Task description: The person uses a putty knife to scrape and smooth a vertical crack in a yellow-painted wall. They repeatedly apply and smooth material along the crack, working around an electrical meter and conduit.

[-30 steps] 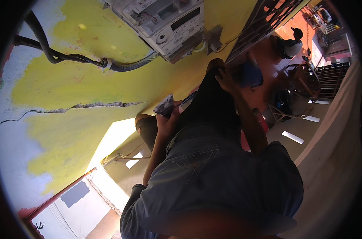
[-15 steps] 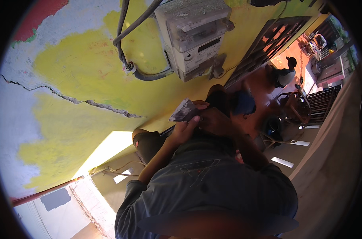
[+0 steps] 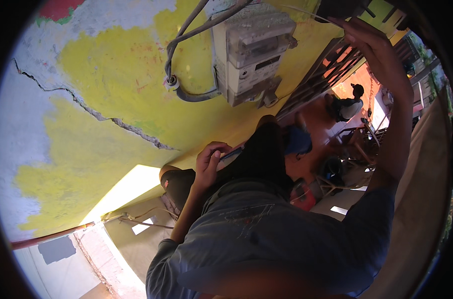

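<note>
Right hand [image 3: 373, 45] is raised high at the upper right, fingers long and drawn together, their tips seeming to pinch the near end of a thin pale strip [image 3: 311, 14]. From those fingertips the strip runs up and to the left across the wall [image 3: 122, 74], its long axis tilting slightly down toward the hand; it shows almost edge-on, so what it is and whether it touches the wall cannot be told. The right hand is clearly the nearer one. Low over the lap, the left hand [image 3: 206, 162] is loosely curled, thumb apart from the fingers, gripping nothing that shows; a bluish slab [image 3: 231, 155] lies just beside it, contact unclear.

Beyond the strip, down and to the left, the grey electricity meter [image 3: 256, 55] is fixed to the yellow wall, a bent conduit [image 3: 199, 96] leaving its side. Farther left, a jagged crack [image 3: 92, 113] slants down through the paint. Well off to the right, another person [image 3: 351, 104] sits on the reddish floor.

Half a second ago both hands were together before the lap, with a flat greyish piece at the left one; now the hands are well apart, and that piece no longer shows there.
</note>
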`<state>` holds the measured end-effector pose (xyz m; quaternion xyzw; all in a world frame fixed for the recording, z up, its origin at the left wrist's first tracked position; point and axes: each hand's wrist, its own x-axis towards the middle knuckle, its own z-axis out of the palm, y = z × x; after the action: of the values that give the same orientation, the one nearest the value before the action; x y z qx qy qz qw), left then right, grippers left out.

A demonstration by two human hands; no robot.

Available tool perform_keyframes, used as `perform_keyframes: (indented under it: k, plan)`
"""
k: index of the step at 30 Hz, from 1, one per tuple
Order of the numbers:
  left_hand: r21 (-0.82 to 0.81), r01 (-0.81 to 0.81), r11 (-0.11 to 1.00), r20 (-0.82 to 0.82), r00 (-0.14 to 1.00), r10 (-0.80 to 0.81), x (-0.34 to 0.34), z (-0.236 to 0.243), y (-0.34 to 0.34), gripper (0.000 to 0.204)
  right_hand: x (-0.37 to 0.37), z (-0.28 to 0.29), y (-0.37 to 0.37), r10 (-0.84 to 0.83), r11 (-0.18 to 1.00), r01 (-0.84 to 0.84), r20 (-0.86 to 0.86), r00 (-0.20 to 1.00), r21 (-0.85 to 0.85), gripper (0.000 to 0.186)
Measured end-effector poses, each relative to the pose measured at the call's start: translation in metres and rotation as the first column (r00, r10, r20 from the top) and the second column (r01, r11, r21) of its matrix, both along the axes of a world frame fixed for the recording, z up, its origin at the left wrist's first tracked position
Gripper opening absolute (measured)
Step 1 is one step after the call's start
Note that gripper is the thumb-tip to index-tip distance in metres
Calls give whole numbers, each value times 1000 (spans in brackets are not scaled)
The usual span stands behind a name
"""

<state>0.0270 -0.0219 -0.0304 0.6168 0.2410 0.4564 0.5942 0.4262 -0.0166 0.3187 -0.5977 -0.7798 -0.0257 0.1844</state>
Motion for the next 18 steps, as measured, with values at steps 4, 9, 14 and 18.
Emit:
perform_keyframes:
  k: [4, 9, 14, 18]
  plan:
    - [-1, -21, 1000, 11, 1000, 21, 2, -1, -4, 28, -33, 38, 19, 294, 955, -292, 266, 918, -50, 46]
    - [20, -47, 999, -9, 999, 47, -4, -3, -5, 26, -71, 62, 23, 327, 944, -309, 427, 843, -113, 52]
    - [-22, -108, 994, -33, 994, 107, -9, -6, -5, 26, -73, 76, 26, 341, 936, -267, 393, 854, -231, 46]
    - [-19, -147, 989, -22, 989, 147, -10, -6, -4, 26, -58, 85, 31, 277, 942, -172, 380, 882, -289, 43]
